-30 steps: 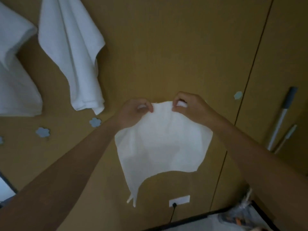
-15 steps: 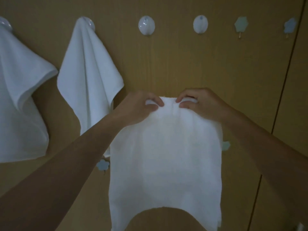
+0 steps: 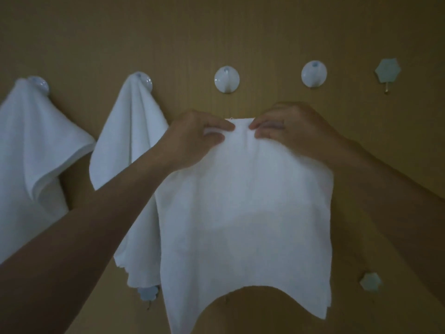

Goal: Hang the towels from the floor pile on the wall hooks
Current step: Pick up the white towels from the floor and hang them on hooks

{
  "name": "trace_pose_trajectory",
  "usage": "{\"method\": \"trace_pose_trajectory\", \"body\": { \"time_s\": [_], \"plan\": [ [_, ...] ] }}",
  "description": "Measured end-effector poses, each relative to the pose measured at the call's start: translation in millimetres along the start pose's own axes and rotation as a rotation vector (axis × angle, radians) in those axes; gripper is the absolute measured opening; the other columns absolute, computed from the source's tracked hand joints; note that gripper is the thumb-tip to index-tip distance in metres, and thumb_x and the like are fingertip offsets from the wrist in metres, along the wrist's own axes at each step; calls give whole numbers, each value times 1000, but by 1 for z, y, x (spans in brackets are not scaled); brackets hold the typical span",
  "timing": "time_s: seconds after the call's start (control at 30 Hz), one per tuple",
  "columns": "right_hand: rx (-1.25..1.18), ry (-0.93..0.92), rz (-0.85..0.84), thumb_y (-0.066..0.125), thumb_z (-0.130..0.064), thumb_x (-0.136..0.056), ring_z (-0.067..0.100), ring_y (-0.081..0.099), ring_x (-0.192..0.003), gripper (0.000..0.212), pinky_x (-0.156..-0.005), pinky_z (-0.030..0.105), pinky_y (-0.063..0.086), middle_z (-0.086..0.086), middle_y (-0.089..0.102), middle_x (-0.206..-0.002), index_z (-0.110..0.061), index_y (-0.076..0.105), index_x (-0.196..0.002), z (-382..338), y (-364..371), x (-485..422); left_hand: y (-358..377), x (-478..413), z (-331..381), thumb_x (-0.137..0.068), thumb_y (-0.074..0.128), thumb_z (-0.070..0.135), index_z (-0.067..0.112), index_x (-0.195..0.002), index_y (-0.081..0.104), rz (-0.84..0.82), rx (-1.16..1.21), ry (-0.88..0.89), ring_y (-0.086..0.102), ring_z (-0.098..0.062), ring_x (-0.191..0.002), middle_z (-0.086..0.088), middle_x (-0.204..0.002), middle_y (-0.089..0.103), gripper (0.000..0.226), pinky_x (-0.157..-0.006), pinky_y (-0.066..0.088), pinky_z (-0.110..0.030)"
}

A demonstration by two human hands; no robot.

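Note:
A white towel (image 3: 243, 213) hangs flat in front of the wall, held by its top edge. My left hand (image 3: 195, 138) pinches that edge on the left and my right hand (image 3: 291, 128) pinches it on the right, fingertips almost meeting. Just above them is a bare round white hook (image 3: 226, 79), with a second bare round hook (image 3: 314, 74) to its right. Two white towels hang on hooks to the left: one (image 3: 130, 150) beside my left forearm, another (image 3: 31, 165) at the frame's left edge.
The brown wall (image 3: 216, 32) fills the view. A pale hexagonal hook (image 3: 387, 71) sits at the upper right, a similar one (image 3: 370, 282) lower right, and a flower-shaped one (image 3: 148, 292) below the hung towel. The floor pile is out of view.
The view has tilted up from the lower wall to the row of hooks. Both hands have lifted the towel closer to the bare round hook, and their fingertips have drawn together.

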State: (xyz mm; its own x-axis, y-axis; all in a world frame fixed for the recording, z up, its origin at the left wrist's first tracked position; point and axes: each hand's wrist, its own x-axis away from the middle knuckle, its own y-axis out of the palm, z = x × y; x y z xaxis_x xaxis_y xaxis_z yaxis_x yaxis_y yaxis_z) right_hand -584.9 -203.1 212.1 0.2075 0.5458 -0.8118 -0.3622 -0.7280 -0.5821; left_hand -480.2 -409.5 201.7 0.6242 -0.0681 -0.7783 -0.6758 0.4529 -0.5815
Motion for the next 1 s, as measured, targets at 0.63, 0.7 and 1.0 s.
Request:
{"method": "trace_pose_trajectory", "body": {
  "time_s": [0.63, 0.7, 1.0],
  "plan": [
    [437, -121, 318, 54, -27, -94, 35, 58, -75, 25, -60, 33, 38, 14, 59, -88, -16, 73, -105, 7, 8, -108, -29, -96, -25, -98, 46, 9, 25, -128, 63, 255, -455, 97, 55, -25, -112, -3, -118, 62, 38, -89, 40, -33],
    [472, -132, 321, 55, -24, -93, 36, 59, -72, 23, -59, 32, 36, 16, 59, -87, -14, 73, -103, 11, 6, -115, -31, -104, -26, -99, 45, 9, 25, -128, 63, 265, -486, 113, 55, -26, -110, -4, -117, 62, 38, -85, 38, -33],
    [258, -60, 302, 46, -26, -100, 28, 55, -82, 31, -69, 35, 41, 13, 57, -92, -16, 68, -119, 15, 21, -108, -17, -100, -34, -96, 44, 4, 24, -127, 64, 310, -408, 74, 56, -25, -104, -7, -113, 59, 41, -81, 37, -29]
  ]
}}
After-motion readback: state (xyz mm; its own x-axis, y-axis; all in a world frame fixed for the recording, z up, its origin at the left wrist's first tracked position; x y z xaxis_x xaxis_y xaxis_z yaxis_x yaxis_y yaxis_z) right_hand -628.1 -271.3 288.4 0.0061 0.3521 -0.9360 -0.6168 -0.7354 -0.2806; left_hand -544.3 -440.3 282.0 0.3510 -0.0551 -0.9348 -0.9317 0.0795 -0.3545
